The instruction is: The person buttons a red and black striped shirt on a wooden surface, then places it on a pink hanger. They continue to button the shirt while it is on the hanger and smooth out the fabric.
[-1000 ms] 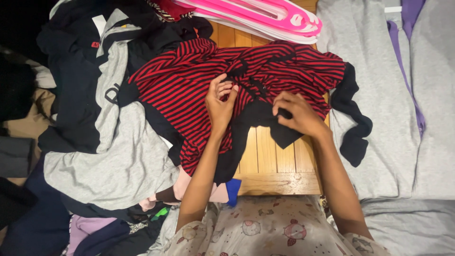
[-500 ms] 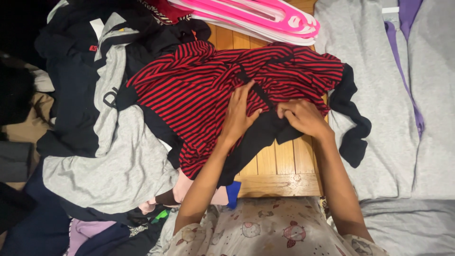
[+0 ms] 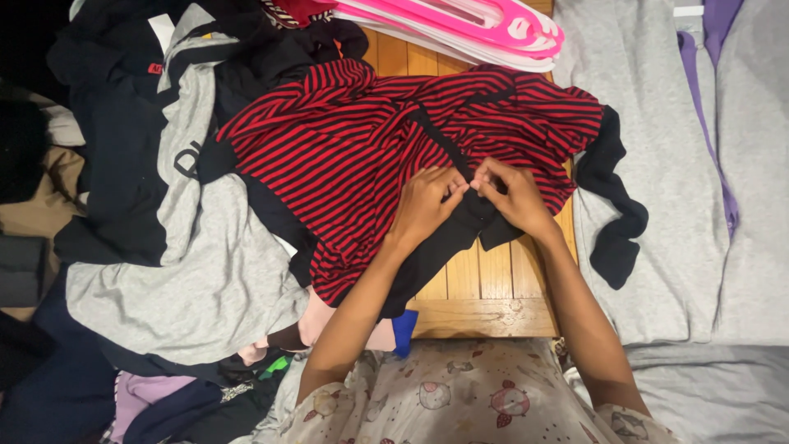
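Observation:
A red and black striped garment (image 3: 353,148) with black trim lies spread over a wooden table (image 3: 485,288). My left hand (image 3: 427,201) and my right hand (image 3: 514,197) meet at the middle of its front, fingertips pinching the black placket between them. Both hands rest on the cloth, thumbs and forefingers closed on the fabric edge. A black sleeve cuff (image 3: 612,214) trails off the garment to the right.
A pile of grey, black and navy clothes (image 3: 164,205) fills the left side. Pink plastic hangers (image 3: 468,25) lie at the top. Grey cloth with a purple strip (image 3: 707,164) covers the right. A patterned pale garment (image 3: 460,395) is at the bottom.
Both hands have slid downward and together on the striped garment; they now pinch its black front edge at one spot. The garment lies a little flatter.

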